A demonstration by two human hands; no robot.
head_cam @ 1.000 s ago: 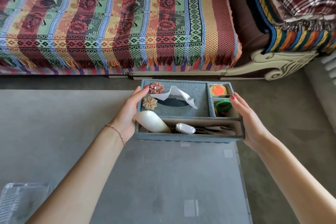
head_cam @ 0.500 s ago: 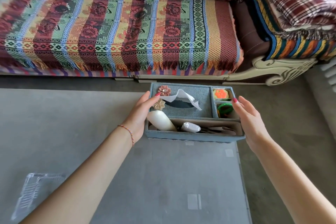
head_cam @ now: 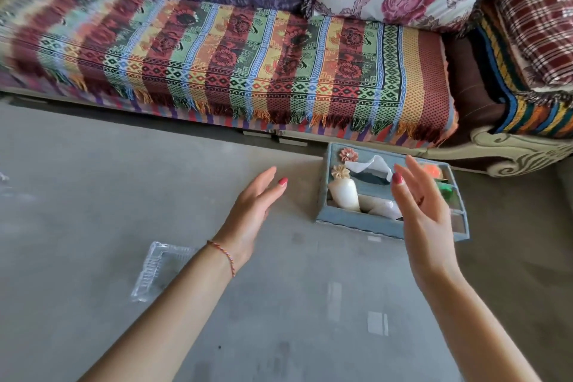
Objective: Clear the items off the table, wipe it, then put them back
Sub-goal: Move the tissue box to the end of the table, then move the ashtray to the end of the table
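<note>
The blue fabric organizer box [head_cam: 384, 225] sits at right of centre, on the grey table's [head_cam: 93, 195] far edge. Left hand [head_cam: 251, 214] and right hand [head_cam: 424, 211] hover open, grasping nothing (probably just set down).

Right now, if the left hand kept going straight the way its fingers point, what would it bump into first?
Probably the blue fabric organizer. The left hand is open over the grey table, fingers aimed up and right toward the organizer's left side. The gap between looks free, though depth is hard to judge from one view.
</note>
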